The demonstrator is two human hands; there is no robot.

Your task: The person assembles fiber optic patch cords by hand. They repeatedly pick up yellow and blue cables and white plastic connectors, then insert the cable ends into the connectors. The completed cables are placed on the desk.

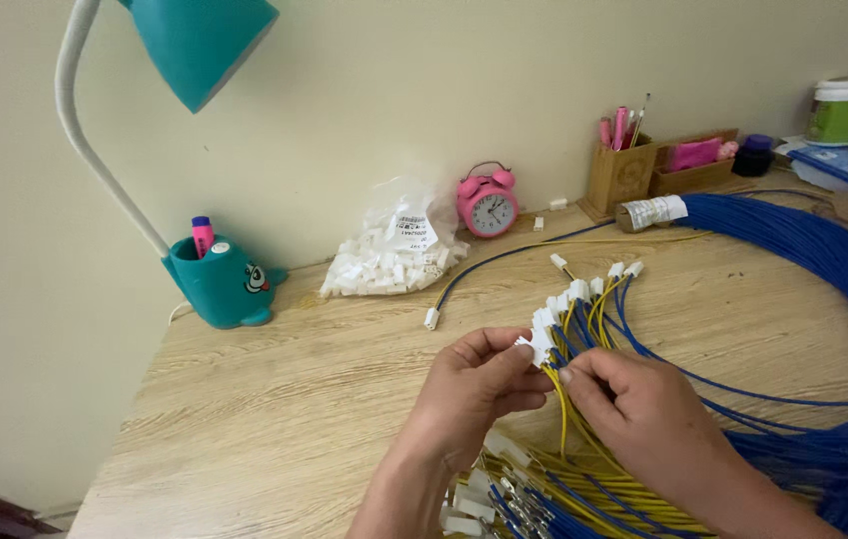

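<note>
Both hands meet low over the wooden table (pixel 274 399). The left hand (pixel 474 384) is pinched shut on a small white connector (pixel 541 344) at the end of the blue and yellow wires (pixel 593 319) — the right hand (pixel 633 399) closes its fingertips on a yellow wire just beside it. More wires fan up from the grip, each capped white. Behind sit a bag of white connectors (pixel 389 255), a pink alarm clock (pixel 487 205) and a teal lamp (pixel 219 279).
</note>
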